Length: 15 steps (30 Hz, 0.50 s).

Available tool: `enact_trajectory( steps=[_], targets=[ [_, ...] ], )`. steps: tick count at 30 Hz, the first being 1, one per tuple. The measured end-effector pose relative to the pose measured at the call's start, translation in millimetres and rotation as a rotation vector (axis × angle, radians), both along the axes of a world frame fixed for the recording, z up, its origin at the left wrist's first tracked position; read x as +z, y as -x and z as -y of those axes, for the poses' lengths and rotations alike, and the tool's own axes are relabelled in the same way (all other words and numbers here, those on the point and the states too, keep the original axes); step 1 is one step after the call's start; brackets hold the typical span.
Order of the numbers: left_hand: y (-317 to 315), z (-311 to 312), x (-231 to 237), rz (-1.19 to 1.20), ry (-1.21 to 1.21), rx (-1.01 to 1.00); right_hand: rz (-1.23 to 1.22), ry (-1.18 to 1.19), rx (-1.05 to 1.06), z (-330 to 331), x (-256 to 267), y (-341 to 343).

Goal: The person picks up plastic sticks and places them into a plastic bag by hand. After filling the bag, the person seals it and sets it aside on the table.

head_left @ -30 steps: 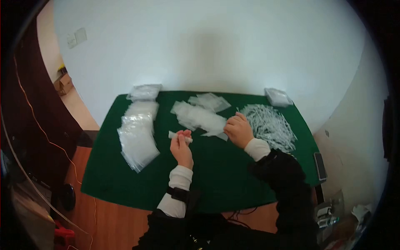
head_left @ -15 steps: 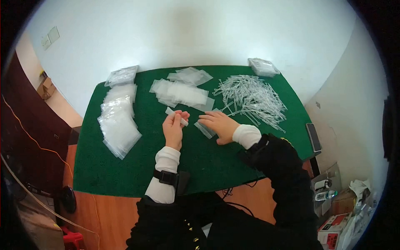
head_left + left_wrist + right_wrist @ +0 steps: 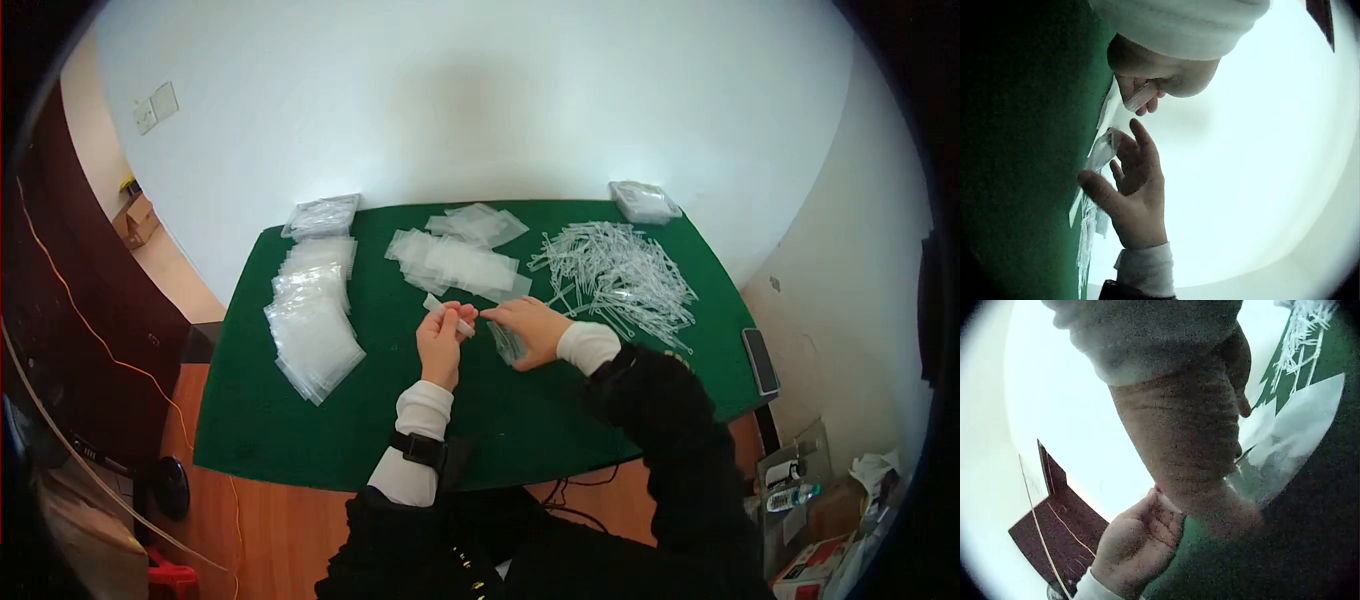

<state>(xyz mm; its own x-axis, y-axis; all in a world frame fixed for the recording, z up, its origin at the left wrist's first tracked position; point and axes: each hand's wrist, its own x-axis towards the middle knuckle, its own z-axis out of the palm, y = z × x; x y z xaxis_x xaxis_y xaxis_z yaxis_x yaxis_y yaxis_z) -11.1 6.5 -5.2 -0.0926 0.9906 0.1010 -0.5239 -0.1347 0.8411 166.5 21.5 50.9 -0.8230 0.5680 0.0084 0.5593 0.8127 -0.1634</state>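
In the head view my left hand (image 3: pixel 439 346) holds a small whitish rolled piece (image 3: pixel 433 304) between thumb and fingers. To its right, my right hand (image 3: pixel 535 331) has its thumb and fingers around a clear plastic bag (image 3: pixel 508 345). The left wrist view shows the right hand (image 3: pixel 1141 187) with thumb and fingers spread about the clear bag (image 3: pixel 1104 150), the left hand (image 3: pixel 1160 69) above it. A spread of frosted bags (image 3: pixel 460 263) lies behind the hands. Right of them is a heap of clear thin sticks with looped ends (image 3: pixel 620 280).
Overlapping clear bags (image 3: pixel 315 330) run down the left of the green table (image 3: pixel 420 440). Filled packets stand at the back left (image 3: pixel 325 215) and back right (image 3: pixel 645 202). A phone (image 3: pixel 760 361) lies at the right edge.
My right hand has moved from the frosted bags toward the front, a clear bag now at its fingers. Its fingers have drawn in round that bag. The left hand keeps its hold on the whitish piece.
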Motion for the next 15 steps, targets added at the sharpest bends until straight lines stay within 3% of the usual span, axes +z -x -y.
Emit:
enact_trajectory(
  steps=[3,7,15],
  targets=[
    [0.1,0.6,0.6,0.111,0.115,0.014,-0.449,-0.162,-0.254,5.4,-13.3,6.8],
    [1.0,-0.3,0.1,0.235,0.111,0.1,-0.648,-0.196,-0.385,18.7,-17.0,26.0],
    [-8.7,4.6,2.9,0.207,0.039,0.035,-0.7,-0.236,-0.344,27.4,-17.8,34.0]
  ],
)
